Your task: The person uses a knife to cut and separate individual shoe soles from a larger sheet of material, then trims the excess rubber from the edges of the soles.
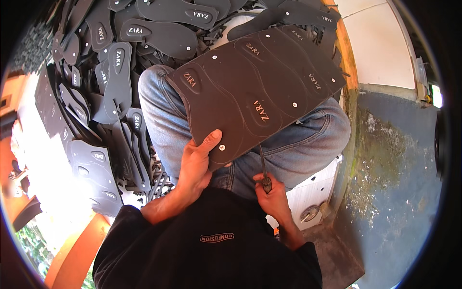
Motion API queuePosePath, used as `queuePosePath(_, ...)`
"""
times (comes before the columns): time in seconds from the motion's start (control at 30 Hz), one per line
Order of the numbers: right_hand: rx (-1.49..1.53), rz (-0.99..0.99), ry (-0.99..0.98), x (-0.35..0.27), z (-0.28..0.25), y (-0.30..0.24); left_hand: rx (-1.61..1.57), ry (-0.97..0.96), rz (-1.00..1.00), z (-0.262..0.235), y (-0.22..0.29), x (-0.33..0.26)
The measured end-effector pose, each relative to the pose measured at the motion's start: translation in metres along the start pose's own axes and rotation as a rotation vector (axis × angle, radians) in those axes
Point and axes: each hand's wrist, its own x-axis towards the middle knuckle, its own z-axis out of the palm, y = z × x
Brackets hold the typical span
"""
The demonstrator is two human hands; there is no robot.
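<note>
Across my knees lies a black foam sheet (226, 108) with several sandal sole outlines, raised oval pads and small white dots. My left hand (194, 167) grips its near left corner, thumb on top and fingers underneath. In my closed right hand (273, 197) is a thin, pointed knife (263, 166) with a dark handle. Its blade points away from me, and the tip is at the sheet's near edge. Whether the tip touches the foam I cannot tell.
Loose cut soles (119, 72) and dark offcuts are heaped at the left and far side. Another marked sheet (96, 180) lies at the left. A round metal disc (309, 213) is on the white surface at the right, by a stained blue-grey floor (394, 159).
</note>
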Motion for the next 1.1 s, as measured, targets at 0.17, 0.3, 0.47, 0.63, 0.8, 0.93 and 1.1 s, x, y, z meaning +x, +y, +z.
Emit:
queuePosePath(0.17,-0.004,0.005,0.012,-0.004,-0.001,0.002,-0.013,0.034,-0.021,0.014,-0.001,-0.009)
queuePosePath(0.3,-0.007,0.001,0.028,-0.008,-0.006,0.003,-0.028,0.03,-0.062,0.02,-0.002,-0.018)
queuePosePath(0.47,-0.035,-0.061,0.065,-0.004,-0.004,0.013,-0.041,0.007,-0.072,0.013,-0.008,-0.015)
queuePosePath(0.63,-0.041,0.005,0.08,0.003,0.004,0.013,-0.041,-0.052,-0.027,0.008,-0.015,-0.009)
queuePosePath(0.8,-0.11,-0.007,0.109,0.012,0.005,0.011,-0.056,-0.018,-0.017,0.011,-0.018,-0.004)
queuePosePath(0.93,-0.131,-0.002,0.1,0.021,0.004,0.006,-0.068,-0.039,0.005,0.01,-0.021,0.001)
queuePosePath(1.1,-0.132,0.037,0.04,0.031,-0.002,0.004,-0.072,-0.076,0.011,0.005,-0.022,0.004)
